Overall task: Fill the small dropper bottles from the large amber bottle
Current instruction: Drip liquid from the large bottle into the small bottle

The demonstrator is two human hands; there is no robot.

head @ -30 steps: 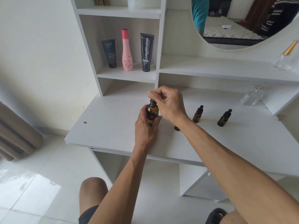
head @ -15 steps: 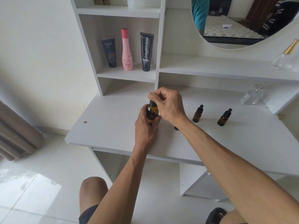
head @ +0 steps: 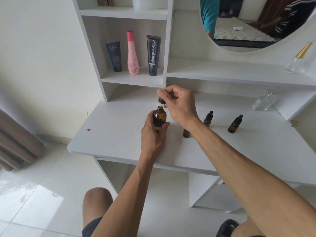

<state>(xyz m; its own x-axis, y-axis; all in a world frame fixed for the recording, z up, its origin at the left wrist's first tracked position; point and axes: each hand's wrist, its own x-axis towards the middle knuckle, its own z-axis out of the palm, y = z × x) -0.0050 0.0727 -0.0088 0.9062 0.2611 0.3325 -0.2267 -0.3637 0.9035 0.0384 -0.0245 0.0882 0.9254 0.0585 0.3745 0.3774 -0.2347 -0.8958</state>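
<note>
Head view is showing you at the opening step: your left hand [head: 154, 134] is gripping the large amber bottle [head: 159, 119] upright on the white desk [head: 109, 134], fingers curled round its body, while your right hand [head: 177, 104] is pinching the black dropper cap [head: 161, 100] just above the open neck, at twelve o'clock from the bottle. A thin pipette seems to be hanging from the cap into the mouth, though it is too fine to be sure. Three small dropper bottles are standing at about three o'clock from the big one: the near small bottle [head: 186, 133], half hidden behind your right wrist so its top cannot be made out, the middle small bottle [head: 207, 118] and the far small bottle [head: 235, 124], both capped. Judging from this, none is filled yet; the next move is calling for drawing the dropper clear without dripping, then uncapping a small bottle, which needs a free hand. Liquid levels inside the dark glass are impossible to read.
</note>
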